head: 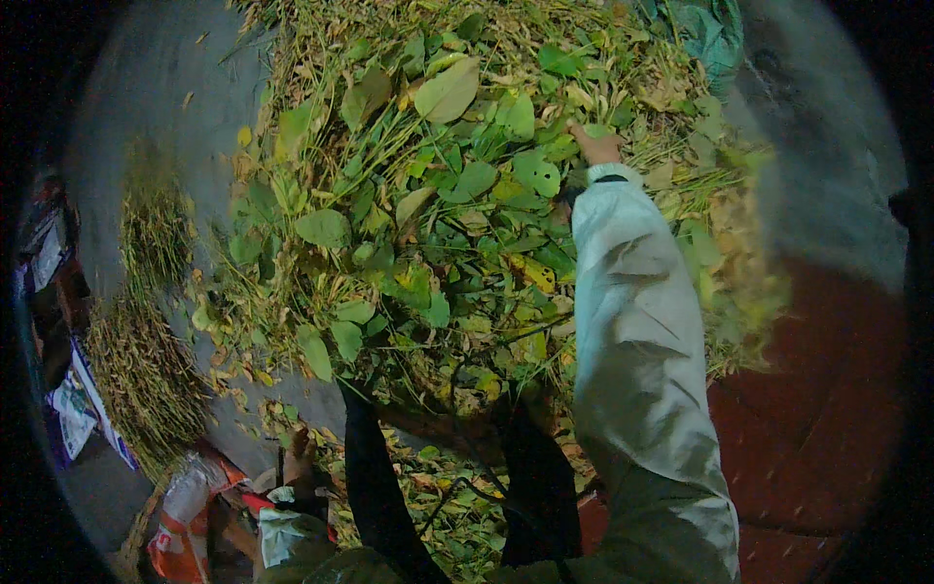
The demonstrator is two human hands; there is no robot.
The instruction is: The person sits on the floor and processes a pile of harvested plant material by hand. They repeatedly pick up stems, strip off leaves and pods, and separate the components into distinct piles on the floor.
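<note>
My right hand (600,144) reaches into a large heap of cut leafy plants (467,182), its fingers partly hidden by leaves, at the end of a pale sleeve. Whether it grips a stem cannot be seen. My left hand (298,461) is low in the picture, beside my dark trouser leg, dim and partly in shadow; what it holds is unclear. Green and yellow leaves on long stems make up the heap, some with holes. More leaves (467,511) lie on the ground between my legs.
Two bundles of dry stalks with pods (146,372) lie on the grey floor at the left. Near them are an orange and clear plastic bag (182,511) and printed packaging (73,416). A green sack (719,44) stands at upper right, a red surface (810,409) at lower right.
</note>
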